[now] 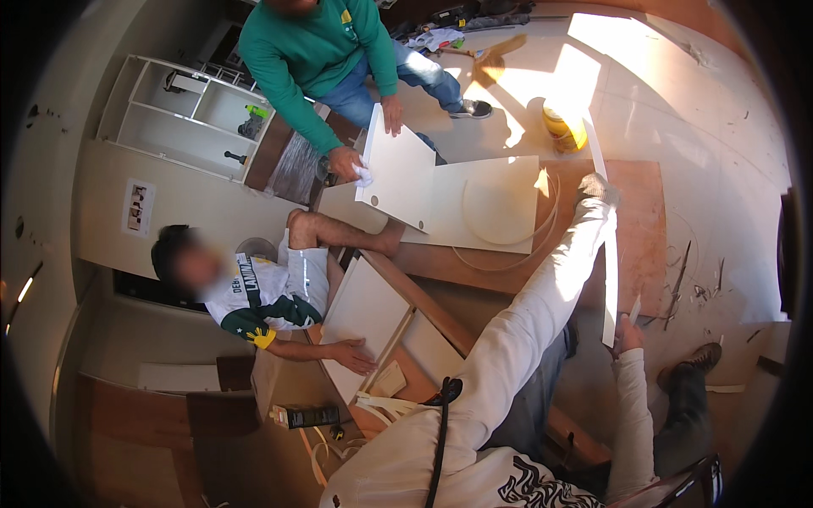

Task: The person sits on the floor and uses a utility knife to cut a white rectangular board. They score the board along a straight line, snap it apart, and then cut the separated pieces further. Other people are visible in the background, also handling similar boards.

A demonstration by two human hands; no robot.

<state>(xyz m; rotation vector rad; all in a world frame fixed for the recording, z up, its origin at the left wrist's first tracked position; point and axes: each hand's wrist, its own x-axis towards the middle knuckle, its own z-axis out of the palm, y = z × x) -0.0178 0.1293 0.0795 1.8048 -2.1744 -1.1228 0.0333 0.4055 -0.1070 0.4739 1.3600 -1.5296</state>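
A long, narrow white strip (611,288) stands out along the right side of the plywood sheet (644,220). My left hand (597,190), in a knitted grey glove, has its fingers closed on the strip's upper part. My right hand (627,335), bare, is closed at the strip's lower end, with a thin pale pointed tool (634,309) rising from its fingers; I cannot tell exactly what that is. Left of my left hand, a white panel (478,182) with a loop of thin edging (555,216) lies on the plywood.
A co-worker in green (318,72) wipes an upright white panel (394,173). Another person (288,288) sits at left, a hand on a white board (368,309). A yellow bucket (563,131), broom (495,63), white shelving (157,118) and a metal can (305,415) stand around.
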